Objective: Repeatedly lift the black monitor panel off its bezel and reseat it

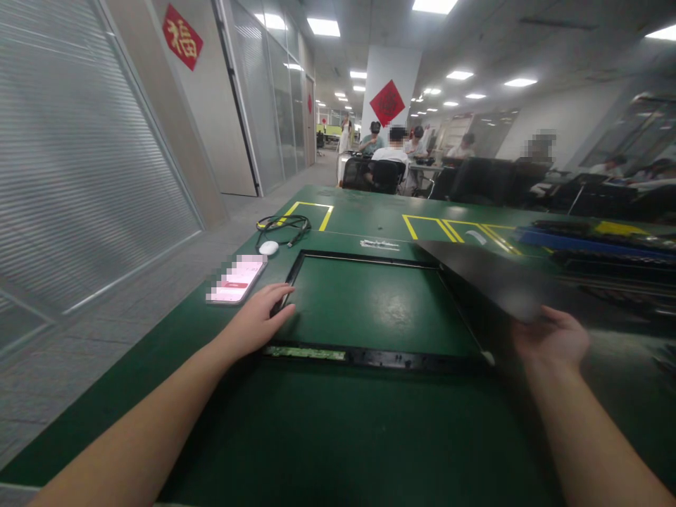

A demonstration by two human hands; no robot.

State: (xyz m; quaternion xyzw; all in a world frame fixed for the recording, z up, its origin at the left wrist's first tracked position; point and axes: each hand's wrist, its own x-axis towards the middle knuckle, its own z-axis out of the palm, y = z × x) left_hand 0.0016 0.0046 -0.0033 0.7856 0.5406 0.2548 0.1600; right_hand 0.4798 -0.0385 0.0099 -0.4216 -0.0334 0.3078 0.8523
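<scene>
Left hand (258, 320) lies flat and open, fingers pressing the left edge of the black frame (370, 355) at mid-frame on the green table (327, 436). Right hand (552, 338) cups the dark panel (491, 274) from below at center right, tilted up. Panel looks thin, light, probably fragile, so grab the edges

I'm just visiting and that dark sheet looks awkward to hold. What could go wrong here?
1. The right hand holds the dark panel by one edge only, tilted in the air; it might sag or slip from that grip.
2. The left hand rests on the black frame, so the panel could catch its fingers.
3. The phone lies near the green table edge and could be knocked off.
</scene>
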